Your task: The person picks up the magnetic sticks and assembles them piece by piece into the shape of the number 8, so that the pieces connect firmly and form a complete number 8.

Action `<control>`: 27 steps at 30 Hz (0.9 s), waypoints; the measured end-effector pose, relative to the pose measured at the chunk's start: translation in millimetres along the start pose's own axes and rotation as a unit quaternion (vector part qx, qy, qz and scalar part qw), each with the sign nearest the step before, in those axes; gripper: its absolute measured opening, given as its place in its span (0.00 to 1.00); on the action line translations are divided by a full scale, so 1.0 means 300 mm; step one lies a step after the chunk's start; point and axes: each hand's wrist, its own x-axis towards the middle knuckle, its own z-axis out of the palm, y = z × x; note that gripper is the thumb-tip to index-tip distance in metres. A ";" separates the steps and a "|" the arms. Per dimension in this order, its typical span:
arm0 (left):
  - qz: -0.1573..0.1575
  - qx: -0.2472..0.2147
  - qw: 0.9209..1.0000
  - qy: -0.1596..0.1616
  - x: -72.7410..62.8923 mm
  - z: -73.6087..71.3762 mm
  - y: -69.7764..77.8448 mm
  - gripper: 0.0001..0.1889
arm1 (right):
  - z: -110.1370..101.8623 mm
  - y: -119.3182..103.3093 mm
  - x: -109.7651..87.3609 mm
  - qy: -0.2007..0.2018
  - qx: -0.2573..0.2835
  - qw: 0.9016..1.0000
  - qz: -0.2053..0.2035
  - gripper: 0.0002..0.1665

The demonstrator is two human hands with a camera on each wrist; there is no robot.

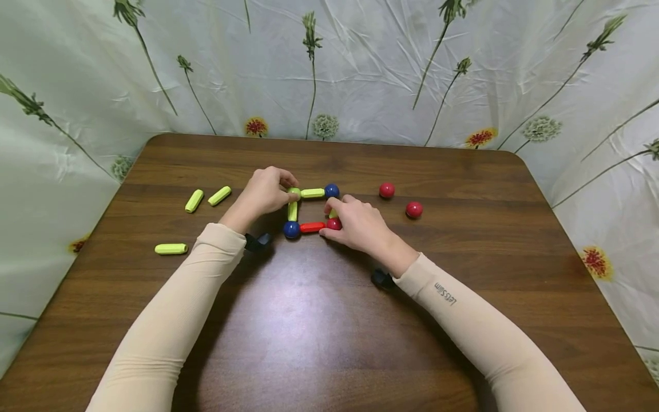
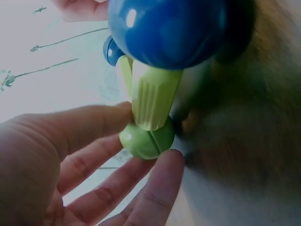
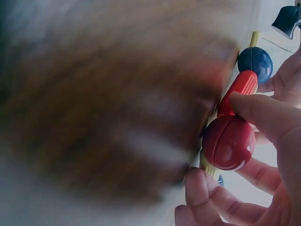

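Ball-and-rod toy pieces form a four-sided frame on the table. My left hand (image 1: 269, 187) holds the green ball (image 2: 146, 141) at its far left corner, thumb and fingers around it. My right hand (image 1: 359, 222) grips the red ball (image 3: 229, 142) at the near right corner, the thumb reaching onto the red rod (image 1: 312, 227). That rod runs left to a blue ball (image 1: 291, 229). A yellow-green rod (image 1: 293, 212) links this ball to the green one. Along the far side, another yellow-green rod (image 1: 312, 193) leads to a second blue ball (image 1: 332, 190). The right-side rod (image 1: 333, 213) is partly hidden by my right fingers.
Two loose red balls, one farther back (image 1: 386, 190) and one nearer (image 1: 414, 209), lie right of the frame. Three yellow-green rods lie left: an upper rod (image 1: 194, 201), one beside it (image 1: 219, 195) and a nearer rod (image 1: 171, 249). A flower-print curtain (image 1: 370, 74) hangs behind the wooden table (image 1: 288, 355).
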 end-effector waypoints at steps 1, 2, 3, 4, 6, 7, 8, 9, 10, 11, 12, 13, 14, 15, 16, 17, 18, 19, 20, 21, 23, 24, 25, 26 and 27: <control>0.009 0.008 1.000 -0.005 -0.006 -0.002 0.001 0.16 | 0.000 0.003 0.001 -0.003 0.005 1.000 0.000 0.27; 0.019 0.017 1.000 -0.009 -0.014 -0.004 0.002 0.17 | -0.001 0.006 0.001 -0.005 0.010 1.000 0.000 0.28; 0.033 0.028 0.999 -0.013 -0.023 -0.006 0.004 0.18 | 0.000 0.009 0.002 -0.007 0.015 1.000 -0.001 0.28; 0.050 0.040 0.998 -0.015 -0.035 -0.008 0.005 0.19 | 0.000 0.013 0.003 -0.008 0.019 1.000 -0.003 0.29; 0.091 0.064 0.994 -0.019 -0.062 -0.011 0.009 0.20 | 0.001 0.020 0.003 -0.009 0.027 1.000 -0.006 0.29; 0.113 0.076 0.990 -0.021 -0.076 -0.010 0.011 0.20 | 0.001 0.024 0.004 -0.009 0.031 0.999 -0.007 0.30; 0.134 0.087 0.987 -0.023 -0.089 -0.009 0.013 0.19 | 0.002 0.027 0.004 -0.009 0.036 0.999 -0.008 0.30; 0.153 0.095 0.983 -0.026 -0.102 -0.006 0.016 0.19 | 0.002 0.031 0.005 -0.009 0.039 0.999 -0.010 0.30; 0.170 0.101 0.980 -0.029 -0.114 -0.002 0.019 0.18 | 0.002 0.034 0.005 -0.009 0.042 0.999 -0.012 0.31; 0.182 0.106 0.977 -0.035 -0.124 0.004 0.024 0.17 | 0.002 0.037 0.006 -0.009 0.046 0.999 -0.014 0.31; 0.192 0.110 0.974 -0.038 -0.132 0.010 0.027 0.17 | 0.002 0.040 0.006 -0.010 0.050 0.999 -0.015 0.31; 0.200 0.117 0.972 -0.041 -0.138 0.017 0.031 0.16 | 0.002 0.042 0.006 -0.011 0.054 0.998 -0.017 0.32; 0.205 0.125 0.970 -0.043 -0.144 0.023 0.035 0.15 | 0.001 0.045 0.005 -0.013 0.059 0.998 -0.018 0.32; 0.208 0.132 0.968 -0.045 -0.148 0.030 0.038 0.14 | 0.001 0.048 0.004 -0.015 0.065 0.998 -0.020 0.33; 0.209 0.139 0.967 -0.046 -0.151 0.037 0.040 0.13 | 0.000 0.049 0.002 -0.018 0.073 0.997 -0.023 0.33; 0.208 0.147 0.966 -0.048 -0.154 0.042 0.042 0.12 | 0.000 0.052 0.001 -0.021 0.080 0.996 -0.026 0.34; 0.207 0.153 0.965 -0.048 -0.155 0.047 0.043 0.11 | -0.001 0.055 0.000 -0.023 0.088 0.995 -0.030 0.34; 0.206 0.158 0.964 -0.047 -0.156 0.052 0.043 0.10 | -0.002 0.057 -0.002 -0.024 0.097 0.994 -0.034 0.35; 0.205 0.162 0.964 -0.045 -0.156 0.055 0.044 0.10 | -0.003 0.060 -0.004 -0.025 0.106 0.993 -0.038 0.34; 0.202 0.163 0.965 -0.044 -0.156 0.058 0.044 0.09 | -0.004 0.062 -0.005 -0.024 0.113 0.992 -0.043 0.34; 0.201 0.168 0.964 -0.040 -0.154 0.061 0.046 0.08 | -0.009 0.066 -0.007 -0.022 0.123 0.991 -0.051 0.31; 0.201 0.173 0.963 -0.037 -0.154 0.062 0.047 0.08 | -0.011 0.067 -0.008 -0.021 0.129 0.990 -0.053 0.29; 0.203 0.177 0.962 -0.036 -0.153 0.063 0.049 0.08 | -0.012 0.068 -0.008 -0.021 0.133 0.989 -0.054 0.28; 0.203 0.181 0.962 -0.036 -0.152 0.064 0.051 0.08 | -0.014 0.069 -0.008 -0.022 0.136 0.989 -0.053 0.26; 0.203 0.184 0.961 -0.036 -0.151 0.065 0.052 0.07 | -0.015 0.070 -0.008 -0.024 0.138 0.989 -0.052 0.24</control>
